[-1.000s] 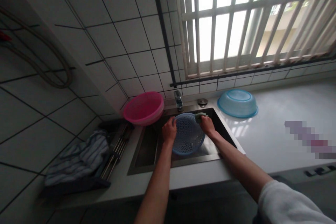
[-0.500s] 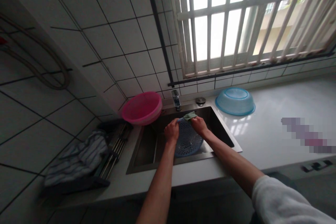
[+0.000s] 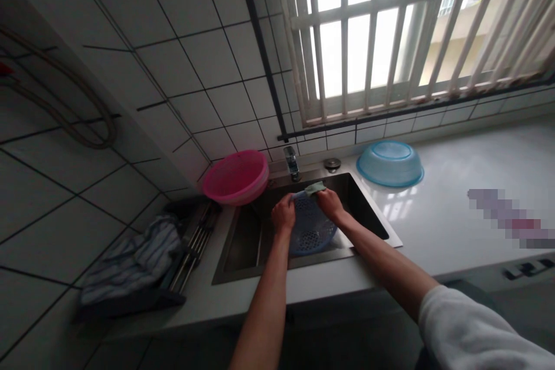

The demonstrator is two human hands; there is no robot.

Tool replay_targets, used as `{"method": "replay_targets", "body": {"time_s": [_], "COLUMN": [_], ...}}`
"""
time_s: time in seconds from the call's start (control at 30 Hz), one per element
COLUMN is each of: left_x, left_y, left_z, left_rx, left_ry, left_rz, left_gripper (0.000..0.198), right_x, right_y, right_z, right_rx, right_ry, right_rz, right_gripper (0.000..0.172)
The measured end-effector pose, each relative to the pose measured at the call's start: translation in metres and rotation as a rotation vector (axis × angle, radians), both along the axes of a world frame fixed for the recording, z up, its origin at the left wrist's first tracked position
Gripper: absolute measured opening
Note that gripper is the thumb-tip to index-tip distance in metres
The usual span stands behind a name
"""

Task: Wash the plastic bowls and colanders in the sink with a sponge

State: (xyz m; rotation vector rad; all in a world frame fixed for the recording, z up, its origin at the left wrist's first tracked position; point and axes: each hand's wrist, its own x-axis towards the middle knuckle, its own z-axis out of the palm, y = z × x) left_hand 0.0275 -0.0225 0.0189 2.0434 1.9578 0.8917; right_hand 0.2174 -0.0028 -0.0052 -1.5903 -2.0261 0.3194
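Head view gives me the sink [image 3: 368, 202] from above, and I take every bearing from it. Inside the sink is a blue perforated basket [image 3: 310, 238], tilted, its upper rim toward the sink's back edge; I cannot tell exactly how its underside meets the sink floor. I see the left hand [image 3: 283, 214] with its fingers curled closed over the basket's rim. The right hand [image 3: 330, 206] is closed too, gripping a small green cloth [image 3: 314, 188] that lies over the same rim; single fingertips are too small for me to make out.

Behind the sink's bowl I have the tap [image 3: 292, 163] and a round metal fitting [image 3: 332, 164]. At the sink's back left corner sits a pink basin [image 3: 236, 179]. On the white worktop [image 3: 446, 173], right of the sink, a translucent blue basin [image 3: 390, 163] rests upside down. Left of the sink I see a striped cloth [image 3: 134, 260] beside metal rods [image 3: 191, 254]. Well right of the sink, one patch is pixelated and unreadable to me.
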Motion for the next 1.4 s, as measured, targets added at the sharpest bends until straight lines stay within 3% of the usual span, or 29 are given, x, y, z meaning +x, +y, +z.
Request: {"method": "replay_targets", "body": {"time_s": [0.13,0.23,0.3,0.43,0.5,0.67,0.73,0.83,0.93,1.03,1.17,1.3,1.4], "left_x": [-0.014,-0.014,-0.009,0.005,0.007,-0.008,-0.014,-0.015,-0.005,0.008,0.009,-0.007,-0.015], "left_y": [0.003,0.004,0.003,0.003,0.004,0.008,0.010,0.011,0.010,0.008,0.007,0.009,0.009], "left_z": [0.001,0.000,-0.002,-0.006,-0.007,-0.008,-0.009,-0.012,-0.013,-0.012,-0.009,-0.004,-0.002], "left_rx": [0.087,0.101,0.085,0.030,0.019,0.128,0.133,0.128,0.168,0.161,0.115,0.128,0.143], "left_ry": [-0.098,-0.090,-0.053,0.030,0.025,-0.124,-0.151,-0.137,-0.053,0.039,-0.006,-0.095,-0.129], "left_rz": [0.190,0.224,0.164,-0.076,-0.083,0.178,0.210,0.154,-0.021,-0.155,-0.030,0.223,0.314], "left_gripper": [0.035,0.034,0.034,0.029,0.028,0.033,0.032,0.041,0.057,0.051,0.032,0.029,0.032], "right_x": [0.027,0.029,0.019,-0.005,-0.007,0.023,0.034,0.036,0.022,0.005,-0.003,0.015,0.029], "right_y": [0.009,0.010,0.008,0.003,0.003,0.014,0.017,0.016,0.011,0.006,0.004,0.009,0.010], "right_z": [-0.008,-0.011,-0.010,-0.006,-0.004,-0.006,-0.009,-0.010,-0.008,-0.005,-0.004,-0.007,-0.008], "right_rx": [0.017,0.033,0.035,0.087,0.095,0.003,-0.002,-0.005,0.006,0.032,0.055,0.034,-0.013], "right_ry": [0.099,0.101,0.035,-0.078,-0.084,-0.015,0.009,-0.023,-0.095,-0.143,-0.127,-0.012,0.048], "right_rz": [-0.257,-0.298,-0.252,0.043,0.092,-0.258,-0.316,-0.285,-0.184,-0.059,0.015,-0.184,-0.295], "right_gripper": [0.041,0.038,0.032,0.030,0.031,0.030,0.032,0.033,0.031,0.032,0.032,0.032,0.034]}}
